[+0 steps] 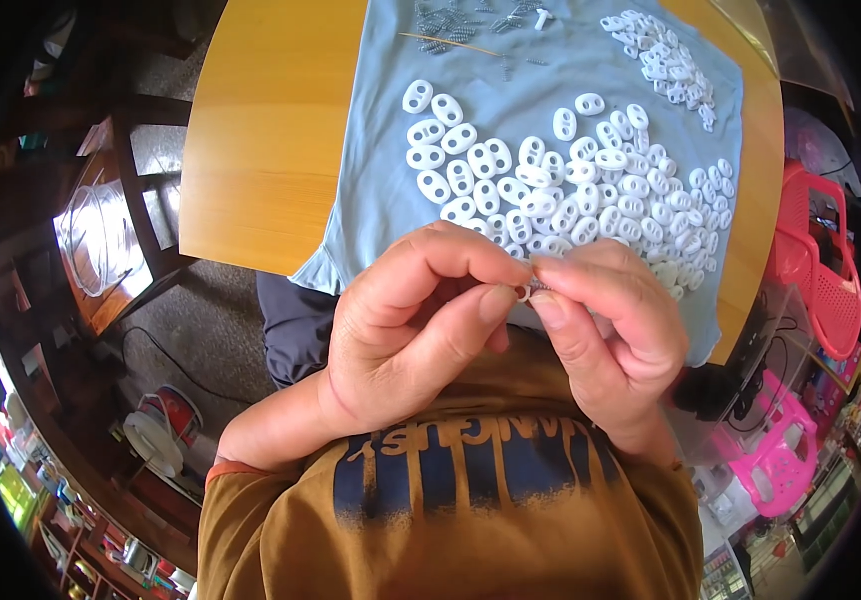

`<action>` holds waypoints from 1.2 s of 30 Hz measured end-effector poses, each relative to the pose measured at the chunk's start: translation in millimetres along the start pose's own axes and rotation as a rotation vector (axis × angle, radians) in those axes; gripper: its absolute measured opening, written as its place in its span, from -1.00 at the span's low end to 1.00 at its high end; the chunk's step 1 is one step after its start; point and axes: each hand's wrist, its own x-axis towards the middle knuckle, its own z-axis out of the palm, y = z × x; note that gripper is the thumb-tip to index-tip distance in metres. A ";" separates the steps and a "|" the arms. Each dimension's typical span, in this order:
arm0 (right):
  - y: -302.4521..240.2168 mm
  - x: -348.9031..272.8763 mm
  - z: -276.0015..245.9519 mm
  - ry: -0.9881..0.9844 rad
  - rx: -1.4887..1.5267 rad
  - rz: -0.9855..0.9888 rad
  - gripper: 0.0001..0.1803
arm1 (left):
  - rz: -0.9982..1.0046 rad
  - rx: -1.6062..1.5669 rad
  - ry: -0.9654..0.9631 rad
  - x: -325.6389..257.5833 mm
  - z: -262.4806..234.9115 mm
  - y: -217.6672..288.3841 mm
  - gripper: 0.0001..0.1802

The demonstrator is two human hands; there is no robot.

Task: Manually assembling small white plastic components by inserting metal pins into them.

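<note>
Close to my body, at the table's near edge, both hands meet fingertip to fingertip. My left hand (406, 315) pinches a small white plastic piece (523, 293) between thumb and forefinger. My right hand (611, 325) is closed the same way on what looks like a small metal spring (540, 286), right against that piece. Fingertips cover most of both parts. Just beyond the hands lies a heap of white oval cord locks (536, 203), each with two holes. Small grey springs (441, 22) lie at the far side, and a pile of smaller white plastic parts (663, 65) at the far right.
A light blue cloth (381, 150) covers much of the wooden table (266, 130). A thin wooden stick (449, 43) lies by the springs, near a white T-shaped piece (542, 18). Red (821, 265) and pink (776, 450) plastic chairs stand at the right.
</note>
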 end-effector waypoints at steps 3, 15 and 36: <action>-5.3 -1.0 -1.6 -0.011 0.091 0.151 -0.80 | -0.038 -0.041 -0.007 -0.7 0.3 -0.4 -0.81; -8.3 -1.0 -5.2 -0.019 0.203 0.320 -0.93 | 0.040 0.189 -0.004 1.0 -0.9 1.0 -0.79; 72.6 51.0 -134.6 0.232 -0.647 0.432 -0.82 | -0.006 0.073 0.112 6.8 4.5 -6.1 -0.82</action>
